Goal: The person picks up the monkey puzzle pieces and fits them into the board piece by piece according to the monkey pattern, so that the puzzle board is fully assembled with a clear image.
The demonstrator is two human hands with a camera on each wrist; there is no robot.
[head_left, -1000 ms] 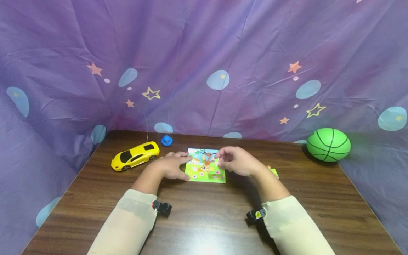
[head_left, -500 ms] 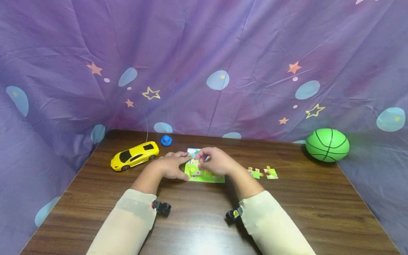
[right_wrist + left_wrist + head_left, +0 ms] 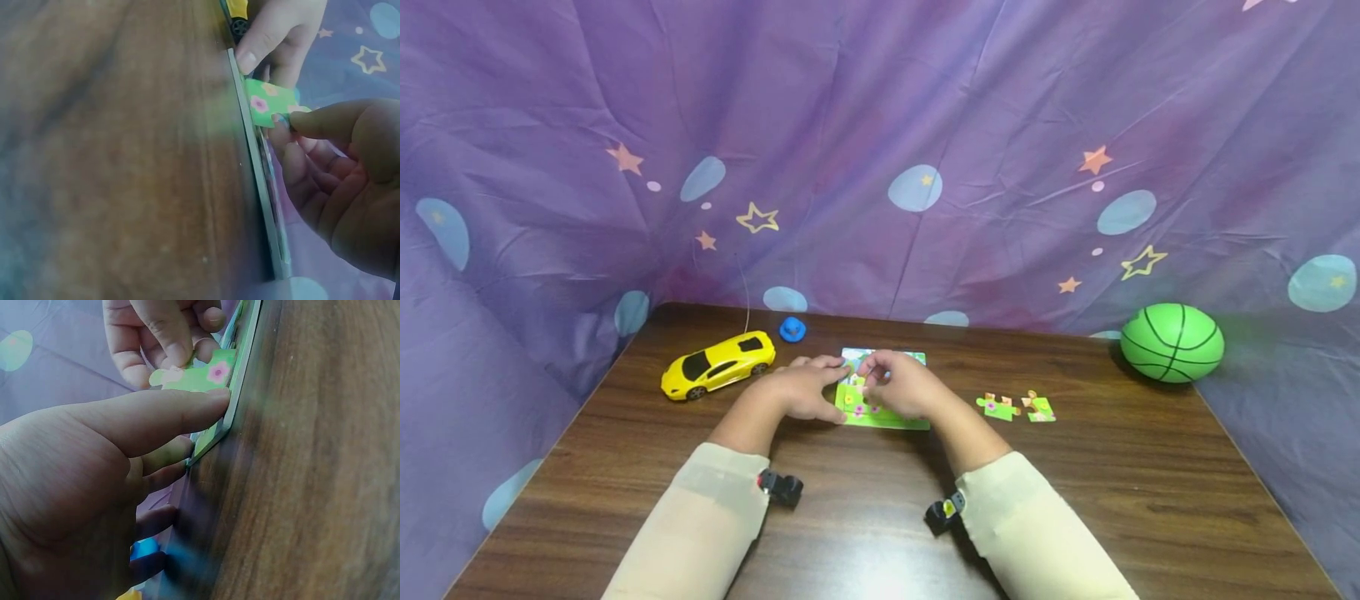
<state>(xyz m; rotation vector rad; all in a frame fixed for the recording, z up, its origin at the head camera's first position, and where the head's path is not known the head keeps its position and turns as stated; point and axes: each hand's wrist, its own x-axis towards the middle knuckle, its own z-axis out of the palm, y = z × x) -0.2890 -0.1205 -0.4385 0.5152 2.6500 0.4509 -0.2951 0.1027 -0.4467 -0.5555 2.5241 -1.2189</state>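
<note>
A jigsaw puzzle board point(image 3: 891, 423) with a bright picture lies flat on the table, partly hidden by both hands. My right hand point(image 3: 904, 385) pinches a green puzzle piece point(image 3: 272, 100) with flowers between thumb and fingertips, over the board's left part. In the left wrist view that puzzle piece point(image 3: 206, 378) is tilted up from the board. My left hand point(image 3: 803, 390) rests at the board's left edge with fingers extended, its thumb touching the near left corner. To the right lie two loose pieces, a green one point(image 3: 997, 407) and another point(image 3: 1040, 407).
A yellow toy car point(image 3: 718, 367) stands on the left of the brown table point(image 3: 850, 517), with a small blue toy point(image 3: 792, 330) behind it. At the back right sits a green ball point(image 3: 1172, 342). A purple curtain point(image 3: 820, 125) hangs behind.
My right hand has moved left across the board with the puzzle piece, then stayed near the left part. The loose pieces on the right have come into view. My left hand keeps its place.
</note>
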